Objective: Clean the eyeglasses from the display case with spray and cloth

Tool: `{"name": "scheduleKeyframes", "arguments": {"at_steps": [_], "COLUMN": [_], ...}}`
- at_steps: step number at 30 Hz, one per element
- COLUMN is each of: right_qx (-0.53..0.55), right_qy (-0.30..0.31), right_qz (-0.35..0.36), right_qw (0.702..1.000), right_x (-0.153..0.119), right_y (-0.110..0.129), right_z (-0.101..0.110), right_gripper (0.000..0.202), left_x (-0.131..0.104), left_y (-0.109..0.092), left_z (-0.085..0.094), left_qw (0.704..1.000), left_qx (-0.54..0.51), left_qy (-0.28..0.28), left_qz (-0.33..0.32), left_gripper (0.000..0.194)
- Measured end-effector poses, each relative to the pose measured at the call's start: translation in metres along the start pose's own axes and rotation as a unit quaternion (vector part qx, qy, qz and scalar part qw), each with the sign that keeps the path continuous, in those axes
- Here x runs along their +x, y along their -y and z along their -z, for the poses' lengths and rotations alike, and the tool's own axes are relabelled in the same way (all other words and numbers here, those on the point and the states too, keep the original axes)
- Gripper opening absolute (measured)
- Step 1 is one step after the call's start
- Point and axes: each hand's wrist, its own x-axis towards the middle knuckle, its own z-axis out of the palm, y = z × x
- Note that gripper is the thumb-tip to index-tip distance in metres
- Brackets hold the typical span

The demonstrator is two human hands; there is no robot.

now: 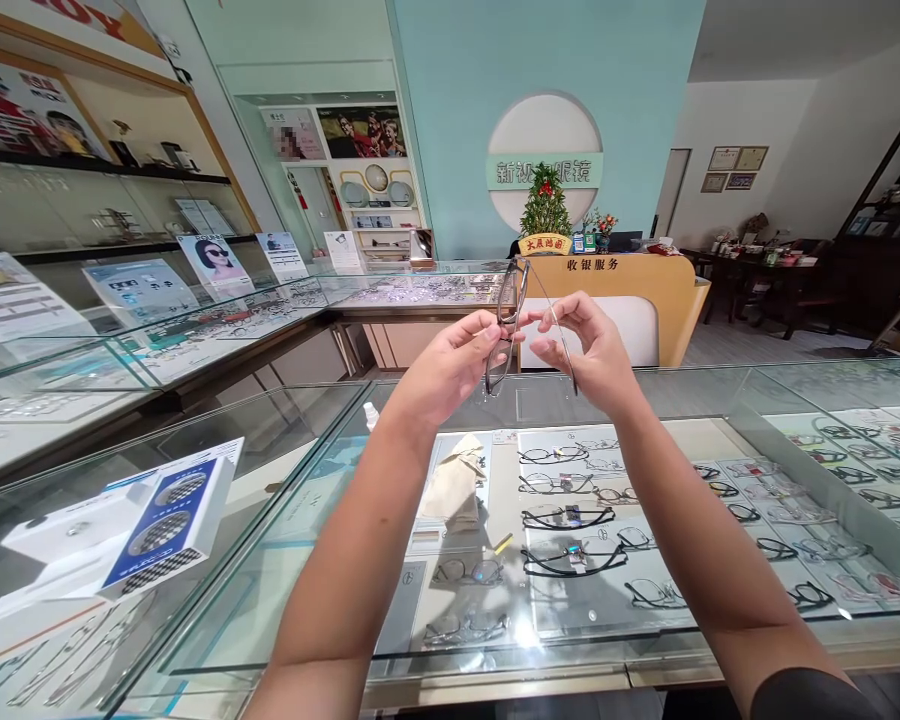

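A pair of thin-rimmed eyeglasses [499, 373] is held up in front of me above the glass counter, turned so its lenses stand one over the other. My left hand [446, 368] pinches the frame near its middle, between thumb and fingers. On the other side, my right hand [598, 358] has its fingers loosely curled about one thin temple arm, which slants down past the thumb. Below my hands, a crumpled beige cloth [454, 487] lies on the counter, near a small white bottle [371, 415].
Under the glass countertop [495, 655] lie rows of eyeglasses [570, 560]. A blue and white box [166, 520] rests on the left counter. Display cases with sign cards [214, 262] run along the left. Farther back stands a cashier desk [679, 300] bearing a plant [546, 210].
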Motion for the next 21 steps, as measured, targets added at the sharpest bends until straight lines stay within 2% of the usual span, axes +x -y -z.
{"name": "scheduleKeyframes", "arguments": {"at_steps": [3,7,11,14,18,21], "right_qx": [-0.017,-0.012,0.046,0.086,0.109,0.119], "right_qy": [-0.038,-0.082,-0.076,-0.079,-0.096,-0.090], "right_qz": [0.027,0.027,0.022,0.011,-0.037,-0.061], "right_qw": [0.999,0.996,0.996,0.993,0.989,0.987], "right_x": [-0.002,-0.002,0.000,0.001,0.001,0.000], "right_y": [-0.001,-0.003,-0.004,0.000,0.008,0.010], "right_z": [-0.007,-0.007,-0.001,0.001,0.000,-0.001], "right_gripper": [0.048,0.054,0.053,0.061,0.072,0.070], "left_x": [0.000,0.001,-0.001,-0.005,-0.009,-0.008], "left_y": [0.004,0.006,0.001,-0.005,-0.011,-0.010], "left_z": [-0.002,-0.004,-0.004,-0.003,-0.002,-0.002], "left_qw": [1.000,1.000,0.998,0.995,0.989,0.990], "left_qx": [0.006,0.018,0.055,0.096,0.144,0.139], "left_qy": [-0.005,0.006,0.030,0.041,0.043,0.036], "left_qz": [-0.002,-0.005,-0.003,-0.003,-0.004,-0.007], "left_gripper": [0.031,0.027,0.027,0.027,0.029,0.032]}}
